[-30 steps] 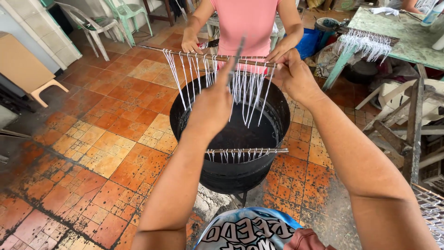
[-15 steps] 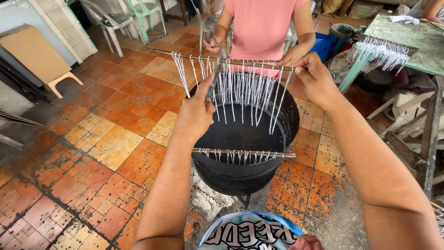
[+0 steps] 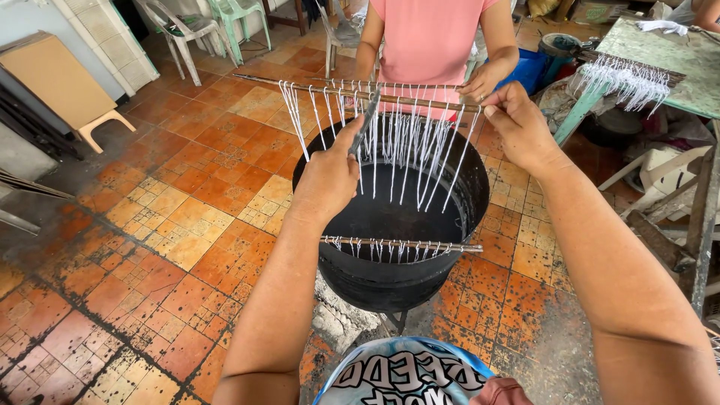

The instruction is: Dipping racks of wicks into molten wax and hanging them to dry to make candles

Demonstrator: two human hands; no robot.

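two hands working over the black pot (image 3: pixel 390 247): left hand (image 3: pixel 328 178) closing its fingers around a thin dark tool (image 3: pixel 365 124), now tipped up against the hanging white strings (image 3: pixel 390 146), higher and nearer the rod than half a second ago. right hand (image 3: pixel 519 129) pinching the right end of the long rod (image 3: pixel 352 92), fingers closed on it, sitting a touch lower and further right than before. holding that rod level above the pot's mouth, strings dangling down into the dark opening, spread much as earlier. lying across the pot's near rim, a second rod (image 3: pixel 401 244) with short white loops, unmoved.

standing just behind the pot, a person in a pink top (image 3: pixel 429 37), one hand (image 3: pixel 480 81) touching the long rod close beside the right hand; the other arm now dropping behind the strings rather than lifted at the rod's left part. resting on a green counter (image 3: pixel 675 60) at the upper right, another rod of white strings (image 3: pixel 628 75). spreading all around, stained orange floor tiles (image 3: pixel 187 225); standing at the upper left, plastic chairs (image 3: pixel 187 30) and a brown board (image 3: pixel 56 82). crowding the right edge, wooden framing (image 3: pixel 697 217). blocking the bottom of the view, a printed blue and white garment (image 3: pixel 405 375).
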